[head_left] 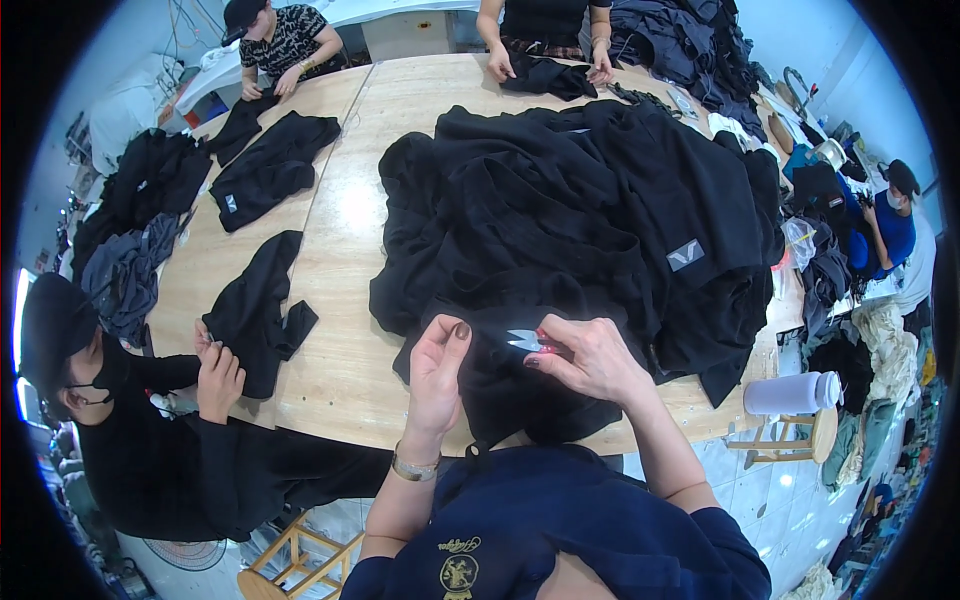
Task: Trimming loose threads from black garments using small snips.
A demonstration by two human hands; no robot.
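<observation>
My right hand (597,362) is wrapped round a small pair of thread snips (522,340) with red on the handle. Their pale blades point left and stand apart at the tips. Left of the blades, my left hand (437,378) has thumb and finger pinched together; whatever lies between them is too small to make out. Both hands are over the near edge of a big heap of black garments (510,200). Part of a black garment (540,405) hangs down below my hands toward the table's front edge. A grey-and-white label (685,256) shows on the heap's right side.
Co-workers handle black cloth on the left, far left and far side of the wooden table (335,290). Separate black garments (270,170) lie on the left. A lilac bottle (790,394) is at the right edge, beside a wooden stool (815,435). Dark cloth piles (690,50) stand behind.
</observation>
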